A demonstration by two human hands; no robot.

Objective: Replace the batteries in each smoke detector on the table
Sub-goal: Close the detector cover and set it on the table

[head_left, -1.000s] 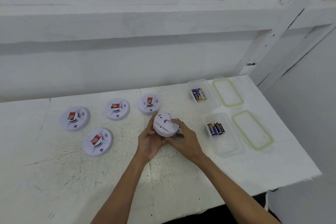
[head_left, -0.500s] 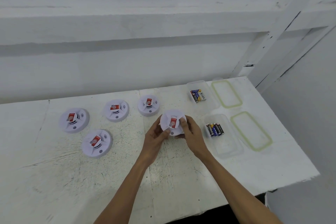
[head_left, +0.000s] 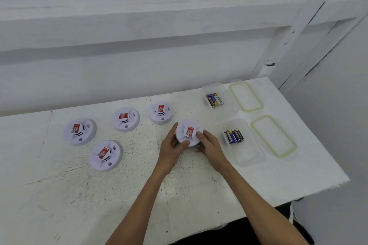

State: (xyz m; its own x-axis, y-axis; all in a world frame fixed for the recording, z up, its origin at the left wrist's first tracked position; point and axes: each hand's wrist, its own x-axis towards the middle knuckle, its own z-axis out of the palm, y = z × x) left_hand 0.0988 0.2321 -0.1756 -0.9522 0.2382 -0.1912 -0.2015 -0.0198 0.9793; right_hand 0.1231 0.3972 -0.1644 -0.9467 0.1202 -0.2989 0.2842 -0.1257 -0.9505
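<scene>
Clamping the smoke detector, red label up: left grip curled round its near-left rim, right grip round its right edge, forearms converging over the surface.

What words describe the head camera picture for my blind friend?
A left hand and right hand grip a white smoke detector, red sticker up, at a white table. Four more detectors lie to its left; two open tubs of batteries and their lids sit to its right.

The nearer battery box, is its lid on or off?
Off: the box stands open, its green-rimmed lid lying beside it on the table.
</scene>
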